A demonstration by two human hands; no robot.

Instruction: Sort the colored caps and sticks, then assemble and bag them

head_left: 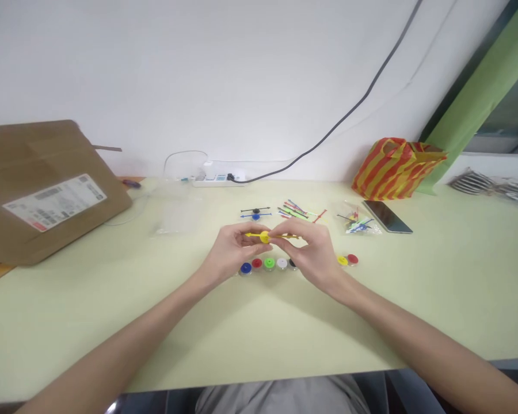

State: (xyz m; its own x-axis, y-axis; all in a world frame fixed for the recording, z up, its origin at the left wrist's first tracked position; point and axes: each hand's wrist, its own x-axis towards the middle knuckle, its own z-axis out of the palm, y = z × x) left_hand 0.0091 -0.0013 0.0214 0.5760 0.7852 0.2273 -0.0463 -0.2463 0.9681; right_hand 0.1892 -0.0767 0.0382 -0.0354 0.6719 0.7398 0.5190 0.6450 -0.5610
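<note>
A yellow arrow spinner (pixel 265 237) with a round centre is raised above the table between my two hands. My left hand (pixel 228 250) is closed, with its fingers and thumb around the pointed end. My right hand (pixel 313 250) pinches the spinner near its centre, hiding part of the other arm. Beneath them runs a row of small round discs, among them a blue disc (pixel 246 268), a red disc (pixel 256 263), a green disc (pixel 269 263) and a white disc (pixel 282 263). A yellow disc (pixel 342 261) and another red disc (pixel 353 260) lie right of my right hand.
Behind my hands lie a blue spinner (pixel 256 217), a black spinner (pixel 256 210) and loose coloured arrows (pixel 293 210). A plastic bag of arrows (pixel 358 223), a phone (pixel 387 216) and a striped bag (pixel 388 169) sit right; a cardboard box (pixel 47 161) stands left, a power strip (pixel 218 179) behind.
</note>
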